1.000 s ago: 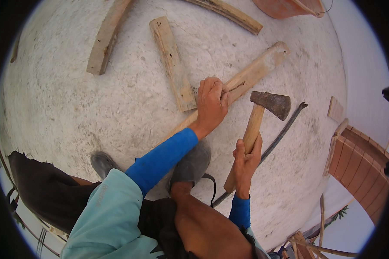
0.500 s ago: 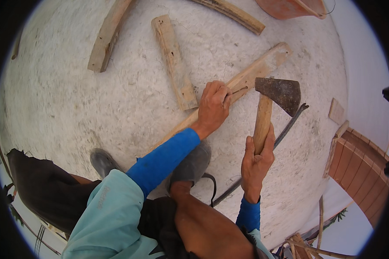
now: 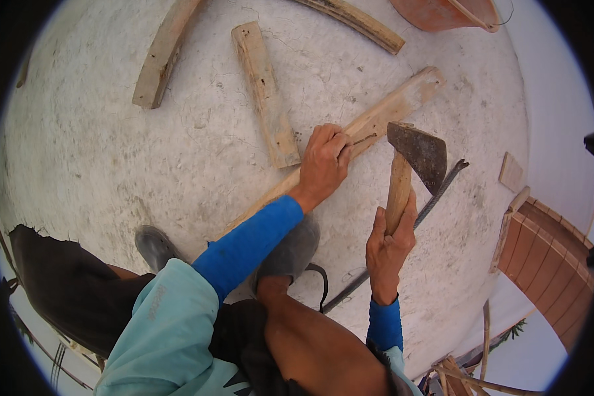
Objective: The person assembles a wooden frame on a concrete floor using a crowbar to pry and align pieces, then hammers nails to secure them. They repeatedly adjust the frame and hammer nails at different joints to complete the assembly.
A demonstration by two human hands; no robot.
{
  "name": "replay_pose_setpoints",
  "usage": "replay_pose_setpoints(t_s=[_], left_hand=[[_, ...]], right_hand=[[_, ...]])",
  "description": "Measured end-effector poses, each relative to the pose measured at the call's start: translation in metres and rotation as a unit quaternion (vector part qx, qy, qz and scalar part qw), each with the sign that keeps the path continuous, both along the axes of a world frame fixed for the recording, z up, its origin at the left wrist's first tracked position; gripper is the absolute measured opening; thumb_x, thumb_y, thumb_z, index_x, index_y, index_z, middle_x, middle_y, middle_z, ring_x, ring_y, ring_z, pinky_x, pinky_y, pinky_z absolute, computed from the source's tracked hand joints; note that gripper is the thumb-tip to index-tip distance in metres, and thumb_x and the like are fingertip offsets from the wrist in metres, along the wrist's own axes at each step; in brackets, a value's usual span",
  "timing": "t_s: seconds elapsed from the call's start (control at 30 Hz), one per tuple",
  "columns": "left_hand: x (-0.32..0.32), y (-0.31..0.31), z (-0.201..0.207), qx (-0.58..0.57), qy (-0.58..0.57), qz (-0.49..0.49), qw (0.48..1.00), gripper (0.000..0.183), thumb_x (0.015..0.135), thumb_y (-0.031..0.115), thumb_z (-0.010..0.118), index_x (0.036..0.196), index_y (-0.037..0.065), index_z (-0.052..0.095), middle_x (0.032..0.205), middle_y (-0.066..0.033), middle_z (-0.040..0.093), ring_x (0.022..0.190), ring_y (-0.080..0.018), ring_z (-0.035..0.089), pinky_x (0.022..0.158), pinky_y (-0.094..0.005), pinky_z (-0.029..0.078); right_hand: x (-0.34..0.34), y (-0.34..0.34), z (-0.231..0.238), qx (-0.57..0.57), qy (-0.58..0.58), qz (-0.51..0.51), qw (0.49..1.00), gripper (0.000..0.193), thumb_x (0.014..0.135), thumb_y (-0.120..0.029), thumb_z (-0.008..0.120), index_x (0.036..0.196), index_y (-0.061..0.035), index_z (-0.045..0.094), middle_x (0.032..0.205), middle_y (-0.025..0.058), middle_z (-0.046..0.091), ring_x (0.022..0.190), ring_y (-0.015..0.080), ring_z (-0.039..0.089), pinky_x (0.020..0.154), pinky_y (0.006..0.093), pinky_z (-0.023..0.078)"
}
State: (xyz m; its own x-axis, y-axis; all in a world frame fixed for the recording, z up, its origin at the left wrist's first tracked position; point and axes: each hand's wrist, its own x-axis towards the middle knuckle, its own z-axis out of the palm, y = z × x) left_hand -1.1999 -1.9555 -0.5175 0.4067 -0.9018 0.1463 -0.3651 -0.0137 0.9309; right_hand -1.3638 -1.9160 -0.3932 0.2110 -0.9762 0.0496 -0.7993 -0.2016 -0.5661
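My left hand (image 3: 322,165) is closed over a long wooden plank (image 3: 399,100) that lies slantwise on the pale ground, its fingers curled against the wood. Just beyond the knuckles, a bent nail (image 3: 365,138) sticks out along the plank. In my right hand (image 3: 389,254) is a hatchet, gripped by its wooden handle (image 3: 398,191). The dark, worn hatchet head (image 3: 421,153) is up, apart from the plank and to the right of the nail. Behind the hatchet, a ribbed metal pry bar (image 3: 439,195) lies on the ground, partly hidden by my right hand.
A short wooden block (image 3: 264,92) lies beyond my left hand, with more timber (image 3: 162,56) at far left and another piece (image 3: 356,23) at the top. An orange basin (image 3: 445,14) stands far right. My boot (image 3: 296,247) is close beside the plank; brickwork (image 3: 541,264) is at right.
The hatchet head has tilted, its blade swinging slightly down and left. My right hand has shifted a little left. My left hand stays on the plank.
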Motion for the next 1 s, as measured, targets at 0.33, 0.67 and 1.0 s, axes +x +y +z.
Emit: replay_pose_setpoints(t_s=[0.33, 0.67, 1.0], left_hand=[[0.005, -0.005, 0.004, 0.042, 0.02, -0.012, 0.999, 0.015, 0.087, -0.001, 0.08, 0.1, 0.001, 0.073, 0.108, -0.0128, 0.062, 0.104, -0.0322, 0.06, 0.088, -0.0423, 0.052], [-0.003, 0.002, 0.008, 0.032, -0.022, 0.008, 0.999, 0.016, 0.085, -0.003, 0.08, 0.096, 0.001, 0.07, 0.111, -0.0124, 0.061, 0.105, -0.0325, 0.058, 0.09, -0.0438, 0.049], [-0.013, -0.005, 0.01, 0.037, -0.038, 0.079, 0.995, 0.014, 0.086, -0.001, 0.08, 0.095, 0.003, 0.07, 0.109, -0.0151, 0.061, 0.104, -0.0343, 0.058, 0.091, -0.0437, 0.048]], right_hand=[[-0.01, 0.006, 0.01, 0.105, 0.055, -0.039, 0.992, 0.06, 0.102, -0.004, 0.067, 0.159, -0.0028, 0.045, 0.117, 0.0316, 0.073, 0.097, 0.0411, 0.077, 0.084, 0.047, 0.059], [-0.012, 0.022, -0.001, 0.207, 0.008, -0.115, 0.971, 0.058, 0.103, -0.008, 0.068, 0.157, -0.001, 0.047, 0.119, 0.0331, 0.072, 0.101, 0.0445, 0.075, 0.088, 0.0481, 0.059], [-0.016, 0.032, -0.008, 0.208, -0.012, -0.161, 0.965, 0.058, 0.102, -0.006, 0.068, 0.156, 0.0, 0.047, 0.12, 0.0331, 0.072, 0.102, 0.0393, 0.076, 0.087, 0.0459, 0.059]])
